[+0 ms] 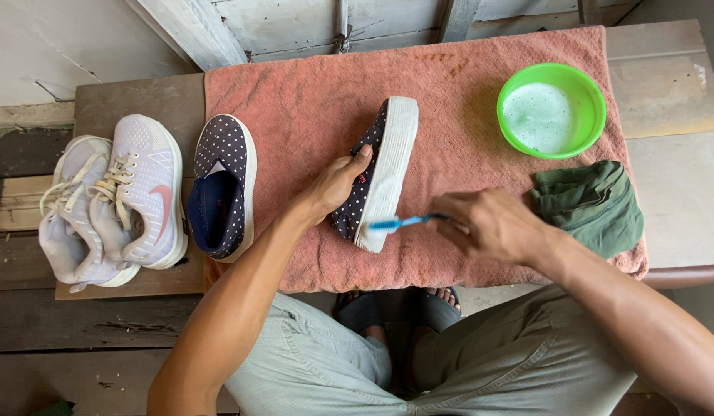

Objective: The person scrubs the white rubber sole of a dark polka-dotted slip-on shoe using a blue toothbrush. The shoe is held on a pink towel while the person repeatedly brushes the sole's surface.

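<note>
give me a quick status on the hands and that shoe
Left hand steadies the dotted shoe, tipped on its side on the towel. Right hand holds a blue toothbrush, bristles at the white sole. Nothing in the way.

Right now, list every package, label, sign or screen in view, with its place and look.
No packages, signs or screens.
Logo mark: pink curved shape on the side of the white sneaker, far left.
Small tag: pink speck on the dotted shoe held by the left hand; too small to describe.

Soft, even daylight, faint shadows, sharp focus throughout, slight wide-angle bending at edges.
</note>
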